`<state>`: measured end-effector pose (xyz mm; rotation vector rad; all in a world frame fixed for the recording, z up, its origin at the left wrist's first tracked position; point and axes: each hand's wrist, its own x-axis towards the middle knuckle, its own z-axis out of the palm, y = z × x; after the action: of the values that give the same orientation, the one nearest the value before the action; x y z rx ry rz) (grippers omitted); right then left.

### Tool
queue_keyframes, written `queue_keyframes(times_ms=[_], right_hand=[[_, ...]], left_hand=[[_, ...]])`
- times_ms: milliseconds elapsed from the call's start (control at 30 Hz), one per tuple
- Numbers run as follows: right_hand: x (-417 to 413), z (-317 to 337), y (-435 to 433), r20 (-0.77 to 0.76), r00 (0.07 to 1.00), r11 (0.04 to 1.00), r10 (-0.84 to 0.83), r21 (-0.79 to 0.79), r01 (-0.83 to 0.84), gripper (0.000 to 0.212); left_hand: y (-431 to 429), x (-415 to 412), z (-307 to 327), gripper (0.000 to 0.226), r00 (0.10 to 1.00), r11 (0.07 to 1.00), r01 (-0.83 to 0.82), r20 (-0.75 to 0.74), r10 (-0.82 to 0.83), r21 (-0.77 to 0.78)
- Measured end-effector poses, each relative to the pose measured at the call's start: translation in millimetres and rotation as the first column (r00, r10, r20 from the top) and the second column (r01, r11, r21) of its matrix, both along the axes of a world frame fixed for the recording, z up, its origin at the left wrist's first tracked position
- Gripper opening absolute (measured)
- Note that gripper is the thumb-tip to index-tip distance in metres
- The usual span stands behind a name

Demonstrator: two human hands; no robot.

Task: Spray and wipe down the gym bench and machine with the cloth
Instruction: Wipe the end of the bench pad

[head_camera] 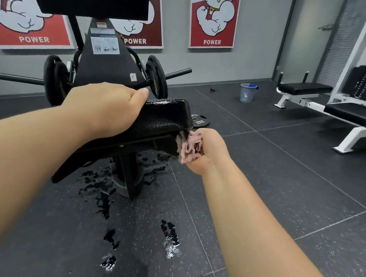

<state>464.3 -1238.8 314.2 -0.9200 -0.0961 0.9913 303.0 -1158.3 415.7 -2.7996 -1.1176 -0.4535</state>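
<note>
The left hand [111, 106], centre-left of the frame, lies over the top of the glossy black padded seat of the machine [163, 118]. Its fingers wrap over the far top edge of the pad and are closed against it; the fingertips are mostly hidden behind the pad.

The right hand [203, 149], just right of centre, is clenched into a fist around the crumpled pink cloth [187, 148]. The cloth bulges out of the fist and touches the lower right corner of the pad, where the padding meets the black metal frame beneath it.

The pad tilts down toward the lower left of the frame. Its right edge is free, with open dark tiled floor [284, 194] beside it. Under the pad, the black steel post [128, 173] stands on the floor, with wet patches [171, 238] spread around its base and toward the bottom centre.

Behind the pad, in the upper left, black weight plates [157, 77] sit on a bar just beyond the left hand. One loose plate [198, 120] lies flat on the floor just beside the pad's far right corner.

A grey bucket [246, 93] stands well apart in the upper centre-right. A white-framed bench with black pads [358, 116] occupies the right edge, with clear floor between it and the machine.
</note>
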Motion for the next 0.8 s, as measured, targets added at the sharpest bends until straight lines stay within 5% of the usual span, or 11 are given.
queue_keyframes(times_ms=[167, 267, 367, 467, 700, 800], right_hand=[[-24.9, 6.7, -45.6, 0.015, 1.0, 0.991, -0.012, 0.136, 0.009, 0.023], [-9.9, 5.8, -25.7, -0.018, 0.996, 0.996, -0.091, -0.028, 0.09, 0.04], [7.2, -0.2, 12.2, 0.017, 0.984, 0.966, -0.175, -0.189, 0.175, 0.035], [13.3, 1.4, 18.9, 0.025, 0.993, 0.959, -0.116, -0.257, 0.119, 0.044], [-33.6, 29.0, -55.7, 0.017, 1.0, 0.999, 0.008, 0.036, -0.009, 0.03], [-35.2, 23.6, -49.6, -0.034, 0.995, 0.994, -0.096, 0.044, 0.097, 0.035]], left_hand=[[-1.7, -1.9, -0.3, 0.057, 1.0, 1.0, 0.014, -0.011, -0.014, -0.017], [-2.0, -3.8, 1.1, 0.056, 1.0, 0.999, 0.02, -0.01, -0.02, -0.032], [-2.2, -3.4, 1.2, 0.055, 1.0, 0.999, 0.027, -0.004, -0.027, -0.031], [-2.2, -2.6, 2.4, 0.055, 1.0, 1.0, 0.023, -0.005, -0.023, -0.022], [-0.4, -3.0, 0.3, 0.055, 1.0, 1.0, 0.026, 0.0, -0.026, 0.002], [-1.1, -4.1, 0.3, 0.056, 1.0, 1.0, 0.023, -0.005, -0.023, -0.008]])
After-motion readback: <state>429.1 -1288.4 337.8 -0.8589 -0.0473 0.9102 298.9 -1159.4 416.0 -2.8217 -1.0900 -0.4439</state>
